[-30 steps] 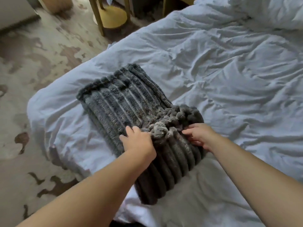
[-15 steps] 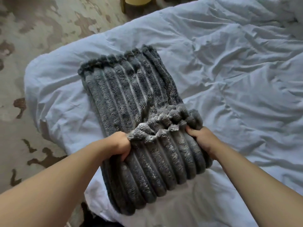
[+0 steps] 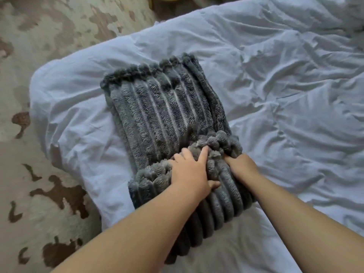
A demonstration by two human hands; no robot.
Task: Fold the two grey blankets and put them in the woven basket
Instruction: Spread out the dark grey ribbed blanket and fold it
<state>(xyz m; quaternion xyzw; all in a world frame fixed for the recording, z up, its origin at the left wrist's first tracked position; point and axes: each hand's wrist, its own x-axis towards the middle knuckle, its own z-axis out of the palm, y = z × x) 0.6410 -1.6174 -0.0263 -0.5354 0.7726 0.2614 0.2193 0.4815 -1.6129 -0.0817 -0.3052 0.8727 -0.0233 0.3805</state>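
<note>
Rug [image 3: 49,174]: patterned, on the floor at left.
Grey blanket [image 3: 161,115]: ribbed plush, part-folded on the bed's near-left corner. Likely soft, bulky, light and springy; best lifted from under both side edges.
Left hand [image 3: 192,172]: fingers spread, pressing the near flap flat.
Right hand [image 3: 241,166]: fingers buried in the flap's right edge, gripping it.
Duvet [image 3: 285,95]: white, rumpled.

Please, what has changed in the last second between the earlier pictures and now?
The left hand let go of the fold's left end, moved right toward the middle, and now presses flat on the grey ribbed plush blanket. The right hand stayed gripping the fold's right end. The blanket remains on the crumpled white duvet.
</note>
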